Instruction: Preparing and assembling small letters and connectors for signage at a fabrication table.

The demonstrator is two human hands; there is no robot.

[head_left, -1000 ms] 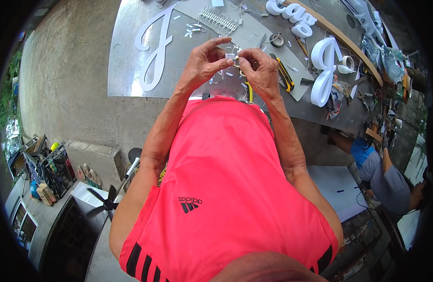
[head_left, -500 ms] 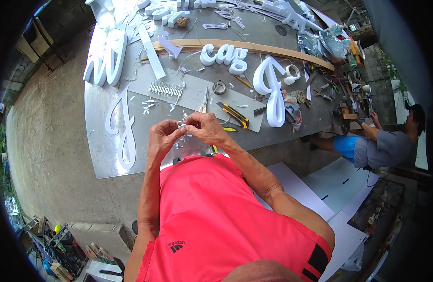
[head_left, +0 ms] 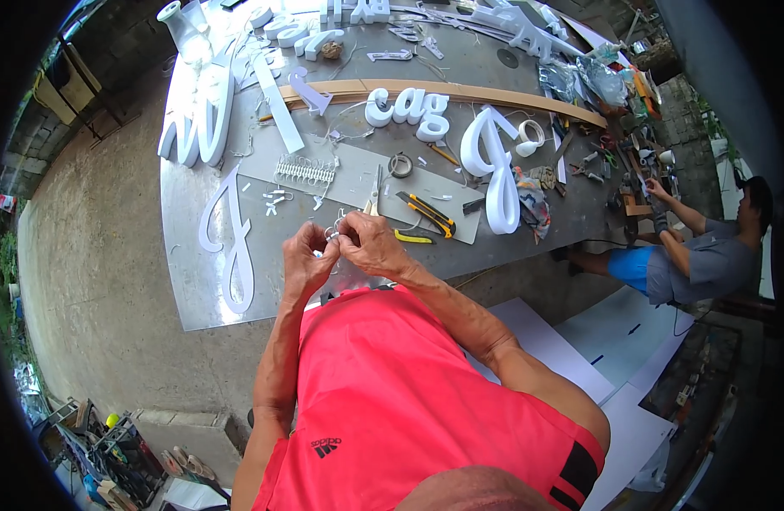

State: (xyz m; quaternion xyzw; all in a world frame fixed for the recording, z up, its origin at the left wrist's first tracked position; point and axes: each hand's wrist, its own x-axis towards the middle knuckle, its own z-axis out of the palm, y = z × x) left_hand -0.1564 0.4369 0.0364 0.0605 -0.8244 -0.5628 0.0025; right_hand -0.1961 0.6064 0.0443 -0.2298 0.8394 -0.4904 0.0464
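Observation:
Close to the table's near edge, my left hand [head_left: 307, 258] and my right hand [head_left: 371, 244] meet, both closed in a pinch. Between their fingertips is a thin white wired strand [head_left: 333, 232]; its small parts are mostly hidden. Just beyond lies a grey board [head_left: 453, 192] carrying a coiled bundle of white wired pieces [head_left: 307, 171] and several loose white bits [head_left: 274, 200]. Scissors [head_left: 375, 194] rest right beyond my right hand. Beside them are a black tape roll [head_left: 400, 165], a yellow-black utility knife [head_left: 428, 213] and a yellow-handled tool [head_left: 413, 238].
A flat white letter shape [head_left: 238, 217] lies on the metal table [head_left: 183, 272] at left. Thick white letters [head_left: 409, 106] stand farther back, and a large one [head_left: 474, 153] at right. A long brown strip [head_left: 494, 91] crosses behind. Another person [head_left: 707, 255] works at far right.
My hands stay together at the strand, with small shifts of the fingers. The whole view has moved slightly. The other person's arms have changed position.

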